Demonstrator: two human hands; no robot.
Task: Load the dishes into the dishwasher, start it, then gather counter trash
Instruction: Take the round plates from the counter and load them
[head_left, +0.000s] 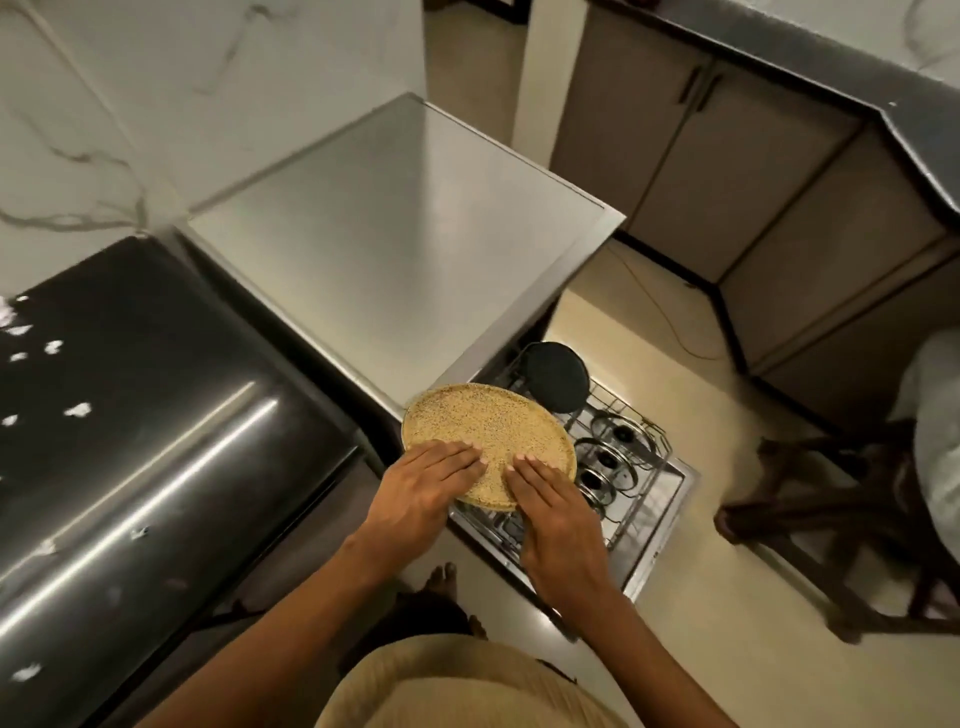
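Loading step: left hand and right hand, fingers flat, apparently lower round speckled tan plate toward wire dishwasher rack; next, slotting it upright.

Warm, rather dim indoor light, yellowish over the floor and cabinets; long streaks of glare run along the dark glossy counter, and a softer sheen lies on the steel top of the dishwasher; the wide lens bends straight edges near the corners; the whole view is slightly soft, blurrier towards the right edge.
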